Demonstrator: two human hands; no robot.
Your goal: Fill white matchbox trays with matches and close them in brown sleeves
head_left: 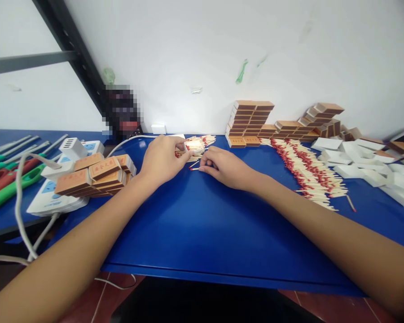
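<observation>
Head view: the left hand (pixel 161 159) lies near the middle of the blue tabletop (pixel 202 224), toward its far edge. Its fingers are closed around a small bundle of matches (pixel 194 146), red heads showing at both ends. The right hand (pixel 224 168) rests just beside it, knuckles up and fingers curled onto the tabletop. Its fingertips meet the end of a loose match (pixel 193 168) that lies flat between the two hands; whether they actually grip it cannot be told.

To the right, a long heap of matches (pixel 306 172) runs from the far edge toward the near right. Beyond it, white inner trays (pixel 357 159) are scattered along the right edge. A stack of brown matchboxes (pixel 251 123) stands against the wall at the far edge. At the left edge, more matchboxes (pixel 94 175) are piled on a white power strip (pixel 54 199), with green-handled tools (pixel 6 179) lying further left.
</observation>
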